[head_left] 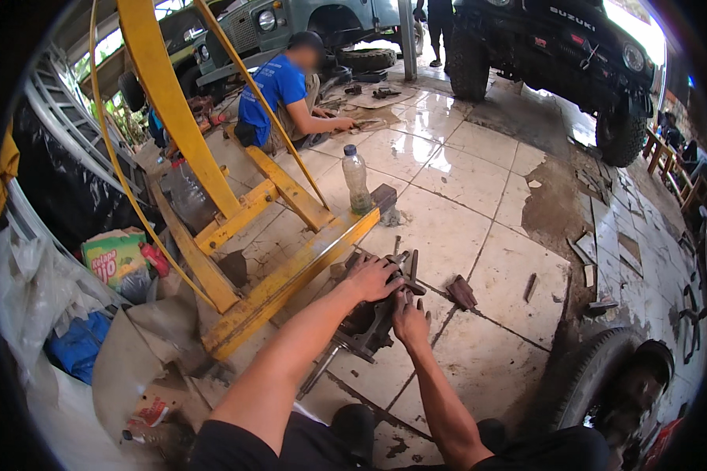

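A dark, greasy metal machine part (379, 336) lies on the tiled floor in front of me; its exact kind I cannot make out. My left hand (375, 279) is laid over its upper end, fingers bent round it. Close beside, my right hand (411, 320) presses against the part's right side with curled fingers; whatever is in them is hidden. A short dark bar (414, 265) sticks up just beyond the left hand's fingertips. Below the left forearm a metal rod (319, 370) juts out from the part toward me.
A yellow steel frame (291, 275) stands close on my left, with a plastic bottle (357, 179) by its end. Brown blocks (462, 291) lie to the right. A wheel (597, 377) is at lower right. A person in blue (279, 94) crouches ahead, near parked vehicles (558, 47).
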Tool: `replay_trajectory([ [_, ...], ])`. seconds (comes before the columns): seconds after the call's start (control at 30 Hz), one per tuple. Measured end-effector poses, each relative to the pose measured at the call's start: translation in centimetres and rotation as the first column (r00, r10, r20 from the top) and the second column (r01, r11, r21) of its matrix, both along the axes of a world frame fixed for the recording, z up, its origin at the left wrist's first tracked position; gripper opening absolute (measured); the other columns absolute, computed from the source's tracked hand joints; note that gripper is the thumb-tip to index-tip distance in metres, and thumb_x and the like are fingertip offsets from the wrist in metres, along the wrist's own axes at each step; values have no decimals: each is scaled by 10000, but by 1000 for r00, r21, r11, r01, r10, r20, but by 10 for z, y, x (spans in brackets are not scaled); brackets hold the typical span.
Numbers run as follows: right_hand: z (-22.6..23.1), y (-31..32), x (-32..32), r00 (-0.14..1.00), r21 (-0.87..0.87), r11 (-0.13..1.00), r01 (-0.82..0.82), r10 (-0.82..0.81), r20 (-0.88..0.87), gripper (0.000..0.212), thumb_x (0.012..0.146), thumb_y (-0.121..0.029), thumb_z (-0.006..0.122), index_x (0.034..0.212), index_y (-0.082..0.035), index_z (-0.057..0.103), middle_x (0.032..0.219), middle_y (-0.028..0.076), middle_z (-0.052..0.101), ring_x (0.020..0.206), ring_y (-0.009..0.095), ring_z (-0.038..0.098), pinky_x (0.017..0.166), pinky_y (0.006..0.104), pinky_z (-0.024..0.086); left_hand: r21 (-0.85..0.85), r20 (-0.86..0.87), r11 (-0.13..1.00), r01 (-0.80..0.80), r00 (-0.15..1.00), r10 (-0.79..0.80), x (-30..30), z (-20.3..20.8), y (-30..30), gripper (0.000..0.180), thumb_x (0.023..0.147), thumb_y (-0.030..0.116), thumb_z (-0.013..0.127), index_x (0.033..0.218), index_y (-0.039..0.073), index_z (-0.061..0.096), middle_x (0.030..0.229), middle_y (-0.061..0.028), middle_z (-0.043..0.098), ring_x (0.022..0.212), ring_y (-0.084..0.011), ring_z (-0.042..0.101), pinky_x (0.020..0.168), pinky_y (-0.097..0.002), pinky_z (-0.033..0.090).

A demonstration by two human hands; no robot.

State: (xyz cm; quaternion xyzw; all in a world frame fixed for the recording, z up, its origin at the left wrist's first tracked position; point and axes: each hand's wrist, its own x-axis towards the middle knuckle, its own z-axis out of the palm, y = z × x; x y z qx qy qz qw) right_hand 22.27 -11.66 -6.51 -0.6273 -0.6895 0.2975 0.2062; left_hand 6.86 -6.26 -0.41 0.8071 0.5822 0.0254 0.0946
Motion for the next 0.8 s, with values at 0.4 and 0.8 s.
replay_trajectory([
  [0.4, -5, 1, -5, 1000, -53, 998, 30, -31, -2, 664, 1023, -520, 186, 1436, -62, 432, 1396, 245, 508, 1378, 474, 346, 1111, 658, 198, -82, -41, 997, -2, 999, -1, 0, 13, 3, 578, 974, 541, 422, 1305, 88, 560, 1343, -173, 548, 1292, -358, 478, 1107, -583, 273],
  [0.8, 12, 3, 0, 999, -195, 980, 42, -35, 41, 607, 1011, -493, 252, 1343, -92, 563, 1293, 246, 592, 1361, 465, 386, 1114, 630, 241, 12, 40, 999, 42, 998, -43, -10, -3, 1, 519, 975, 488, 477, 1305, 97, 561, 1334, -151, 557, 1296, -346, 470, 1092, -594, 300],
])
